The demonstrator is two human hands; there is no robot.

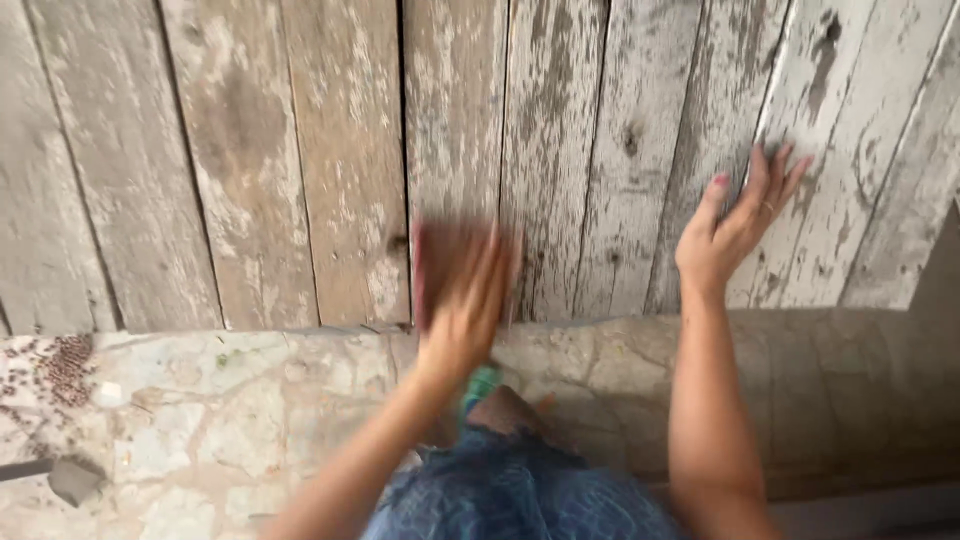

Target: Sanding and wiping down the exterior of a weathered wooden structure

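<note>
- Looking down through the head camera, I see both of my hands raised against a wall of weathered wooden planks, grey with flaking pale paint.
- My left hand is smeared by motion blur; it lies against a dark reddish-brown object held flat to the planks near the seam between two boards. What the object is I cannot tell, and whether the fingers are pressed together or loosely parted is lost in the blur.
- My right hand rests open on the planks, well apart from the left; its fingers are spread slightly and point up and to the right, with pink-painted nails and a ring on one finger. It holds nothing.
- Below the planks runs a rough stone ledge, pale and mottled, with a scatter of small dark reddish bits at its far left end.
- Blue patterned cloth fills the bottom centre of the view, between my forearms.
</note>
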